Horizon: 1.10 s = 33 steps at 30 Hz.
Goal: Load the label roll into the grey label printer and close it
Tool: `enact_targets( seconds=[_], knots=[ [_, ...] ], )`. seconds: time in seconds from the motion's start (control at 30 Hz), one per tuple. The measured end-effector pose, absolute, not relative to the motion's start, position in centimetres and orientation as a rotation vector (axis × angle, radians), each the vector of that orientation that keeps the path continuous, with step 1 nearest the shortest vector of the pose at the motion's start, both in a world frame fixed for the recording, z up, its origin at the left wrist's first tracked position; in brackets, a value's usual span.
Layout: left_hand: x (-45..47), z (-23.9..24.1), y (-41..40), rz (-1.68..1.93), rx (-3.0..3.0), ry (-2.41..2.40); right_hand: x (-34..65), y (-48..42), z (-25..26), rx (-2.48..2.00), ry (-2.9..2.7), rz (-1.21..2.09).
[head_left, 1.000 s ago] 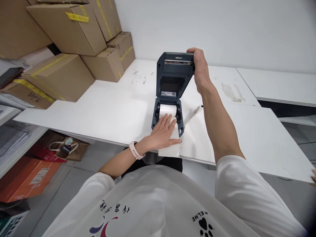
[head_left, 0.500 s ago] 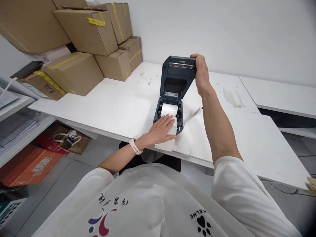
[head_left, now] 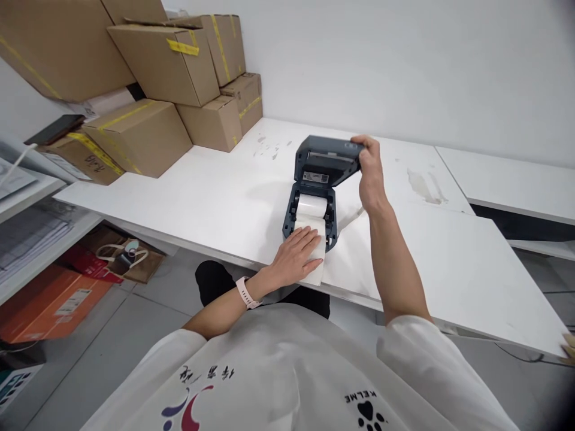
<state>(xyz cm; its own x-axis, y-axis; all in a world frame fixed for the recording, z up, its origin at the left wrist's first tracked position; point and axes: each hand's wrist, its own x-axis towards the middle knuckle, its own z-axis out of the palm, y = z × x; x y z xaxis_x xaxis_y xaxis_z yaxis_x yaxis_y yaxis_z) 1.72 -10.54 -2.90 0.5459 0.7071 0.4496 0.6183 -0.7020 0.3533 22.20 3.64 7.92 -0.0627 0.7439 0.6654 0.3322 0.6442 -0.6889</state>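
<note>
One printer [head_left: 314, 197], one paper roll [head_left: 312, 206], one wristwatch [head_left: 245, 293], about eight cardboard boxes [head_left: 135, 137].

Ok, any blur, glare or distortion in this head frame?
Head view: soft even light, no glare; faint shadow on the table left of the printer. Left hand and right hand, on the printer lid, are sharp. Wide-angle distortion bends the cardboard boxes; lower right corner darkens.

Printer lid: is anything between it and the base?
Only the paper roll, seated in the base, and its strip running out the front. The left hand presses that strip flat, fingertips by the base's front edge. The right hand holds the lid half open.
</note>
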Motion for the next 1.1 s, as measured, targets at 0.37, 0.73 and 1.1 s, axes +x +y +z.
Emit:
enact_targets(
  seconds=[0.37,0.73,1.1],
  knots=[
    [2.1,1.0,-7.4,0.769,2.417,1.267,21.3,-1.0,5.4,-0.872,-1.667,0.372],
    [3.7,0.7,-0.2,0.443,2.471,1.268,21.7,-1.0,6.3,-0.907,-1.681,0.401],
    [2.3,1.3,-0.6,0.69,2.52,1.197,21.7,-1.3,6.3,-0.916,-1.697,0.367]
  ],
)
